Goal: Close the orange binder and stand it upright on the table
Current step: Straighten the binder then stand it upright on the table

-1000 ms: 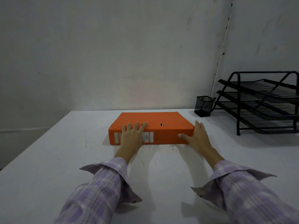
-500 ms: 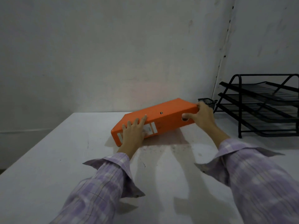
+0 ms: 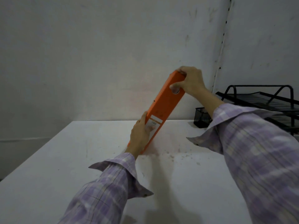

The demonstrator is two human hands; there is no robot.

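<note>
The orange binder [image 3: 163, 105] is closed and tilted steeply, its lower end resting on the white table [image 3: 64, 159] and its top end leaning to the right. Its spine faces me, with a white label low down and a finger hole near the top. My left hand [image 3: 140, 135] grips the lower part of the spine beside the label. My right hand [image 3: 190, 81] clasps the raised top end, thumb at the finger hole.
A black mesh pen cup [image 3: 201, 117] stands behind my right forearm near the wall. A black wire paper tray rack [image 3: 265, 101] fills the right back corner. Small crumbs lie on the table just right of the binder's foot.
The binder lay flat a second ago. My right hand has lifted its right end high, pivoting it on the left end, which my left hand holds down.
</note>
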